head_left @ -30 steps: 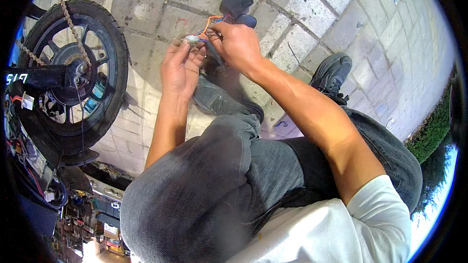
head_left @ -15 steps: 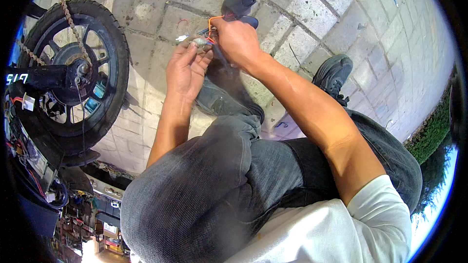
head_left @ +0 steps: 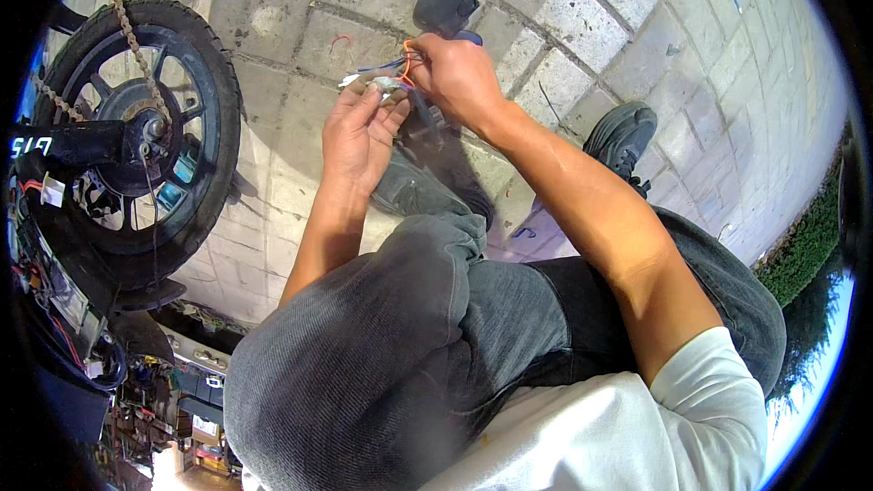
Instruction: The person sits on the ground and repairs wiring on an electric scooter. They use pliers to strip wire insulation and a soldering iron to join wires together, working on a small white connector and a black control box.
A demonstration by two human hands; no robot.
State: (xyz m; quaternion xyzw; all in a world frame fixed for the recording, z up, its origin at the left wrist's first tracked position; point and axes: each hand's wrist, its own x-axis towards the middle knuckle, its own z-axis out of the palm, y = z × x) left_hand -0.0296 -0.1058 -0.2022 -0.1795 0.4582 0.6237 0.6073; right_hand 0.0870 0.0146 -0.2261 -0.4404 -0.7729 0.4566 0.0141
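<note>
My left hand [head_left: 362,132] is closed, thumb and fingertips pinching a pale translucent connector [head_left: 389,84] with several coloured wires and white plug ends at its left. My right hand [head_left: 455,77] is closed on a bundle of orange and dark wires [head_left: 408,55], just to the right of and above the connector; its fingertips are partly hidden. Behind my right hand, on the paving [head_left: 582,5], lie a black housing [head_left: 440,5] and a second dark rounded piece [head_left: 469,37], partly covered by that hand. A short red wire [head_left: 341,41] lies on the paving to their left.
A vehicle wheel [head_left: 195,209] with a hanging chain [head_left: 136,59] and loose wiring [head_left: 64,327] is at the left. Cluttered tools [head_left: 159,423] are at the lower left. My legs [head_left: 346,364] and shoes [head_left: 623,141] are below and right. A hedge [head_left: 805,236] edges the right.
Both hands have shifted slightly right and down with the connector and wires. The white plug ends now show more at the connector's left, and my right hand covers more of the dark rounded piece.
</note>
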